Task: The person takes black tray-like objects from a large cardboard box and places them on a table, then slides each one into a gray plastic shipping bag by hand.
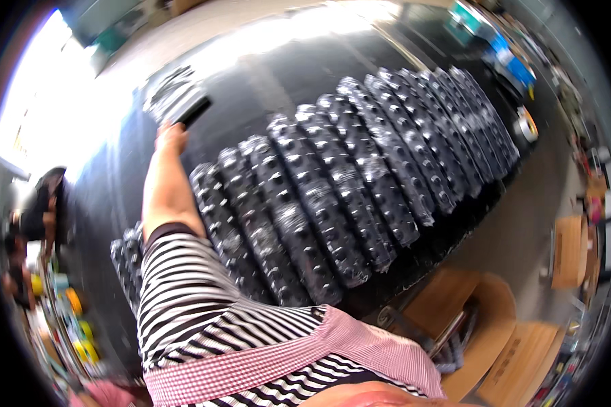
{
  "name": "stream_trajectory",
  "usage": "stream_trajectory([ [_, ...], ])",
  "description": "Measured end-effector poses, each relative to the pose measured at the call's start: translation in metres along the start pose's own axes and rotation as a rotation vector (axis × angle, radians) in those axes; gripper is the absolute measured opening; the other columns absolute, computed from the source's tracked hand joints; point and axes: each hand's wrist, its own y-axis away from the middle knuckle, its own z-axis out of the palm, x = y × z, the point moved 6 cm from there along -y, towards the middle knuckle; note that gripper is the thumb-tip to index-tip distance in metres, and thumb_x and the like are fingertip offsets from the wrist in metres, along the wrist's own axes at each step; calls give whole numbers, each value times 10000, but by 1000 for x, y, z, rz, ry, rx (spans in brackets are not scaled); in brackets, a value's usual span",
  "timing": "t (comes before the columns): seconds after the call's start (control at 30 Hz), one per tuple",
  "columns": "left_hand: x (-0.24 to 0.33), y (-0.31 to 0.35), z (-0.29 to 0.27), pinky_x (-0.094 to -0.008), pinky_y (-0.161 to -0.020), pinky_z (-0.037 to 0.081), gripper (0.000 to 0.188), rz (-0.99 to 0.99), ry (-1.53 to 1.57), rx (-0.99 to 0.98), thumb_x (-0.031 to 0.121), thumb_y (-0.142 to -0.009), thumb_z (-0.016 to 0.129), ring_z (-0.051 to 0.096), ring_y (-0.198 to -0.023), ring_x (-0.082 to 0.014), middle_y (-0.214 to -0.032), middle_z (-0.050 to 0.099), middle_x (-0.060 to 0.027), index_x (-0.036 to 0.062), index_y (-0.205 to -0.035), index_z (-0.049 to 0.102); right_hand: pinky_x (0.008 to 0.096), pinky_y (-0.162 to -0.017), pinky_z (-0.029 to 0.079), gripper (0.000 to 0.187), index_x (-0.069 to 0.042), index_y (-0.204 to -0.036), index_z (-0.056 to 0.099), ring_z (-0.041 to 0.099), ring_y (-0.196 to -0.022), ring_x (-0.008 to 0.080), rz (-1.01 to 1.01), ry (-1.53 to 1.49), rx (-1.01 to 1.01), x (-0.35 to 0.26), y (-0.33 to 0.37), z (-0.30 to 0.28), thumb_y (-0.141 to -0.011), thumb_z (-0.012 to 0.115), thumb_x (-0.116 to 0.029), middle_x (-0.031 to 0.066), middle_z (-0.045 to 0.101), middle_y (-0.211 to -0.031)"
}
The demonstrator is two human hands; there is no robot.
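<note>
Wrapped rolls (343, 183): knobbly, black, glossy
Silvery bundle (174, 93): crinkled, just beyond my left grip (173, 138)
Left grip: blurred; I can't tell if closed

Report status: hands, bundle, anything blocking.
Left hand at glossy bundle, grip unclear. Right hand out of view. Wrapped black rolls lined up nearby; nothing visibly blocking.

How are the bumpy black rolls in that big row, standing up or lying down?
Lying down: the bumpy black rolls stretch out lengthwise on the black table, side by side.
</note>
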Motion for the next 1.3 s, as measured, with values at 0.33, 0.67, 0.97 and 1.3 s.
stream_trajectory([
  [0.33,-75,-122,54,-413,-1005,480,390,296,52,114,183,-913,579,639,-1143,-332,-1218,684,-173,48,-1272,647,519,-1005,471,706,-75,-1553,160,573,-1190,467,381,93,-253,27,-49,8,-933,496,-97,305,475,-1410],
  [0.67,15,-32,-57,-397,-944,490,159,156,524,617,56,-794,541,670,-849,-290,-828,692,-127,36,-905,654,532,-915,503,522,-41,-1332,357,603,-1095,466,284,-80,-96,36,-112,-16,-857,574,-26,308,523,-1298],
  [0.97,8,73,-146,-357,-963,491,493,109,1222,344,108,-903,649,615,-1051,-271,-1205,640,-172,-15,-1369,543,521,-844,533,500,-42,-1376,369,646,-1016,442,214,-143,-15,133,-204,-18,-897,509,-35,270,563,-1272],
  [1.3,249,196,-236,-349,-987,501,442,652,1260,715,16,-876,678,628,-1080,-283,-1247,645,-206,-60,-1303,596,501,-986,489,539,-54,-1469,334,576,-1190,435,422,-359,-47,236,-387,-26,-942,446,-45,281,530,-1343],
])
